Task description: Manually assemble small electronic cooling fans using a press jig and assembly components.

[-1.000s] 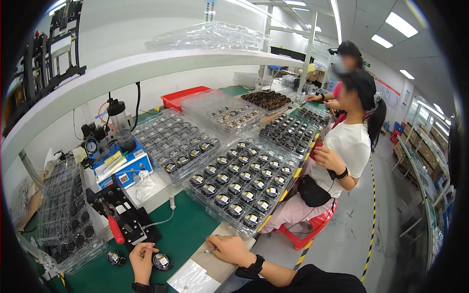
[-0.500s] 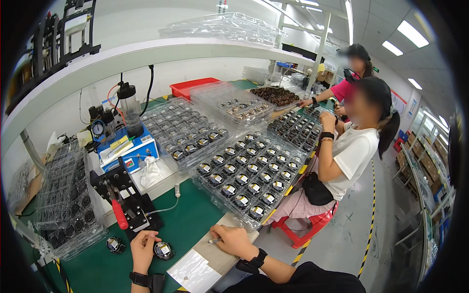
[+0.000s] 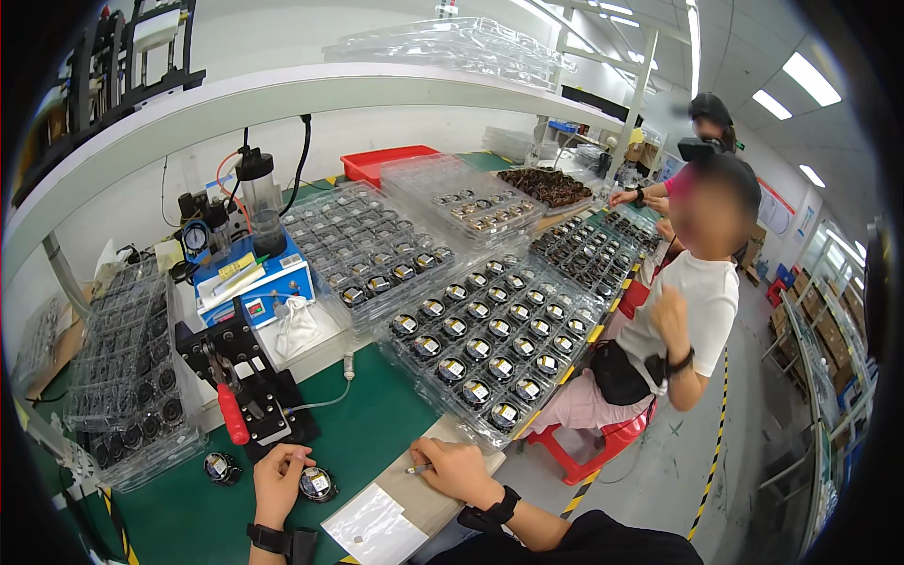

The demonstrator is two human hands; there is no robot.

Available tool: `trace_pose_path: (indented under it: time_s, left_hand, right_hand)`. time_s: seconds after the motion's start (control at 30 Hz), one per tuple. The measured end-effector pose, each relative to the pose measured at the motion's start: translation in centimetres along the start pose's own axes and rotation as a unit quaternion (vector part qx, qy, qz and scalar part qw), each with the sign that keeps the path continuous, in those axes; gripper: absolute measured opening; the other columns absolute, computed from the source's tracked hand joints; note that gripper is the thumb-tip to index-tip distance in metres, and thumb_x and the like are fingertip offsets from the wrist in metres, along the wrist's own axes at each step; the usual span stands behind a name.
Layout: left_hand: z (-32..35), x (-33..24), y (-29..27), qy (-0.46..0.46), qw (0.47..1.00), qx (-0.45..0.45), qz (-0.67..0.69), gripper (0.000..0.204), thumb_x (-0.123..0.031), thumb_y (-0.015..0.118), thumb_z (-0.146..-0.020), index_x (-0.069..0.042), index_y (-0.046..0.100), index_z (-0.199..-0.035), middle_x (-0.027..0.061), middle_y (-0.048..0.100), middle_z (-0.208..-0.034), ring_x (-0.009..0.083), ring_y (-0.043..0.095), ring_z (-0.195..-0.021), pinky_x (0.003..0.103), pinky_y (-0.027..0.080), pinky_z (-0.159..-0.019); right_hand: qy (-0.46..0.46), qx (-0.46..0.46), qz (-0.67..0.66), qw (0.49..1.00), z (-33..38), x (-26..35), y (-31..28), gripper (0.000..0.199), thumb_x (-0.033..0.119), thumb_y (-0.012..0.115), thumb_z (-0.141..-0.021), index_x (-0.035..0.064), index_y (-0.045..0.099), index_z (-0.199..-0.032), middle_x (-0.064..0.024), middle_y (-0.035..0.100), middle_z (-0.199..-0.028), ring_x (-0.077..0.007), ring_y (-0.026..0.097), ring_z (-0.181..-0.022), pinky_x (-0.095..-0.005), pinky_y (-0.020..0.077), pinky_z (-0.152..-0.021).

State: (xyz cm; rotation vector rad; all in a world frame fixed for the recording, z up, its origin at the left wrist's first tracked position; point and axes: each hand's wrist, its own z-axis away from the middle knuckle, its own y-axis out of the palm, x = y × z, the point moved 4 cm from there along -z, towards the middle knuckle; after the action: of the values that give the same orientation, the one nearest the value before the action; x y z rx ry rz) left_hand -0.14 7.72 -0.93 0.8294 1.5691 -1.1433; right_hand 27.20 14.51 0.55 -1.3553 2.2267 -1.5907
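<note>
- The left hand (image 3: pixel 278 482) is half curled, its fingers bent at the edge of a round black component (image 3: pixel 317 484); I cannot tell whether the fingertips grip it.
- That component lies on the smooth green table (image 3: pixel 377 405), squat and disc-shaped, with a pale label on its upper face.
- A second disc (image 3: pixel 221 468) of similar make sits left of the left hand, apart from it.
- The right hand (image 3: pixel 457 469) is drawn in narrow, holding a slim, short rod (image 3: pixel 416 469) between its fingers above a flat, beige board (image 3: pixel 428 499).
- A white sheet (image 3: pixel 372 527) with straight edges lies partly over the board.
- Beyond the left hand stands a black metal fixture (image 3: pixel 209 350) with angular parts and a rounded, glossy red handle (image 3: pixel 232 414).
- A clear, shiny plastic tray (image 3: pixel 443 411) beyond the right hand bears rows of labelled discs in moulded pockets.
- Near the fixture, a soft, crumpled white cloth (image 3: pixel 298 327) rests beside a boxy blue device (image 3: pixel 282 282).
</note>
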Motion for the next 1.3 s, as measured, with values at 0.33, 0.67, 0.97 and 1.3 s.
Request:
trace_pose_path:
  time_s: [0.33, 0.67, 0.97, 1.3]
  left_hand:
    - [-0.2, 0.1, 0.1, 0.001, 1.000, -0.004, 0.020, 0.017, -0.014, 0.054, -0.095, 0.001, 0.062, -0.094, 0.0052, 0.066, -0.076, 0.0055, 0.058, -0.064, 0.018, 0.039, -0.052]
    - [0.1, -0.1, 0.0, -0.010, 1.000, -0.004, 0.026, 0.017, -0.017, 0.055, -0.095, -0.002, 0.063, -0.095, 0.0032, 0.066, -0.076, 0.0015, 0.051, -0.056, 0.017, 0.032, -0.044]
    - [0.4, -1.6, -0.3, -0.057, 0.998, 0.006, 0.034, 0.017, -0.018, 0.058, -0.092, -0.003, 0.063, -0.099, 0.0014, 0.067, -0.078, 0.0002, 0.051, -0.058, 0.017, 0.032, -0.045]
    - [1.1, -4.8, 0.4, 0.115, 0.961, 0.147, -0.204, 0.061, -0.026, 0.087, -0.052, -0.008, 0.064, -0.105, 0.0054, 0.062, -0.098, 0.0233, 0.055, -0.091, 0.032, 0.043, -0.081]
  right_hand:
    - [0.005, -0.008, -0.009, 1.000, 0.0, -0.2, 0.3, 0.019, 0.013, 0.066, -0.071, 0.0139, 0.059, -0.089, 0.0013, 0.061, -0.067, -0.0207, 0.059, -0.054, -0.0328, 0.0446, -0.048]
    - [-0.004, -0.002, -0.005, 1.000, 0.1, -0.1, 0.1, 0.021, 0.013, 0.065, -0.072, 0.0137, 0.056, -0.091, 0.0017, 0.060, -0.068, -0.0199, 0.061, -0.056, -0.0321, 0.0458, -0.048]
    - [-0.001, 0.007, -0.003, 1.000, 0.1, -0.1, 0.1, 0.021, 0.012, 0.065, -0.072, 0.0138, 0.057, -0.091, 0.0018, 0.059, -0.067, -0.0192, 0.060, -0.055, -0.0316, 0.0455, -0.048]
    - [0.007, -0.009, -0.014, 1.000, -0.1, -0.1, 0.0, 0.019, 0.011, 0.065, -0.070, 0.0134, 0.059, -0.088, 0.0016, 0.059, -0.065, -0.0196, 0.059, -0.054, -0.0313, 0.0440, -0.047]
